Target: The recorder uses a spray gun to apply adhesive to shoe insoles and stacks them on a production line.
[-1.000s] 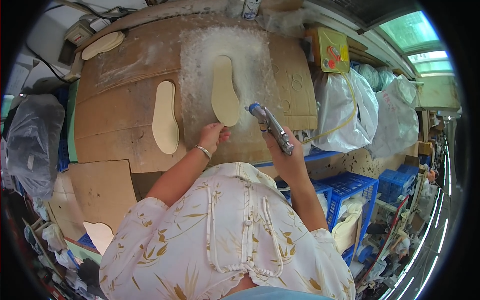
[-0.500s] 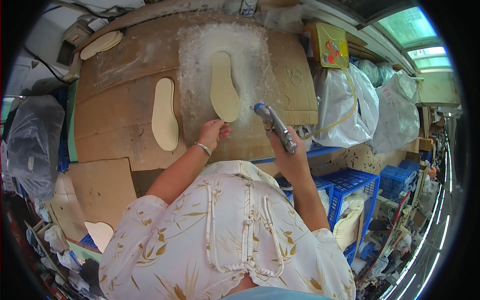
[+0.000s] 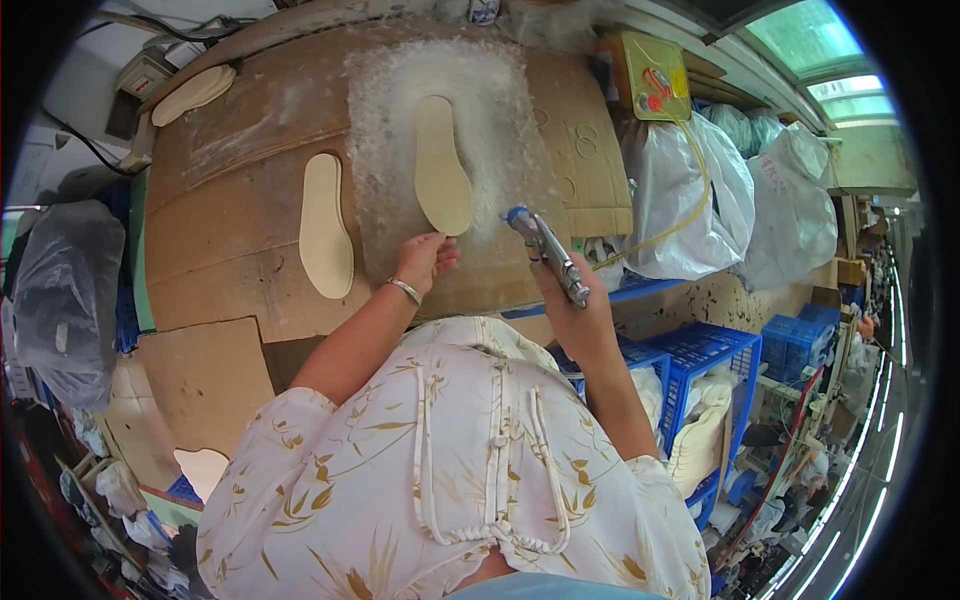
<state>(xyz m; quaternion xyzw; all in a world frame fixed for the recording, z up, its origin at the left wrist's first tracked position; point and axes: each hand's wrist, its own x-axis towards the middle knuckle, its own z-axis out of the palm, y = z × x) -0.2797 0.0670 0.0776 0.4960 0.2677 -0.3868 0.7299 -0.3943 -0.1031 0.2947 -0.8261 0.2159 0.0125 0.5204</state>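
A cream insole [image 3: 442,165] lies on a patch of cardboard crusted with whitish residue, its wide end toward me. The fingertips of my left hand [image 3: 424,262] pinch its near edge. In my right hand [image 3: 582,315] is a metal spray gun [image 3: 548,250] with a blue nozzle, pointing toward the insole from the right, apart from it. My fingers are wrapped round its handle. Another cream insole [image 3: 325,228] lies to the left on the brown cardboard [image 3: 240,240].
A small insole stack [image 3: 195,95] sits at the far left corner. On the right are a yellow container [image 3: 648,75] with a yellow hose [image 3: 706,190], white plastic sacks [image 3: 690,225] and blue crates [image 3: 705,345] holding insoles. A dark, plastic-covered bundle [image 3: 65,300] stands at left.
The whole view has shifted slightly. Both hands keep nearly the same pose, with the left at the insole's edge and the right round the spray gun.
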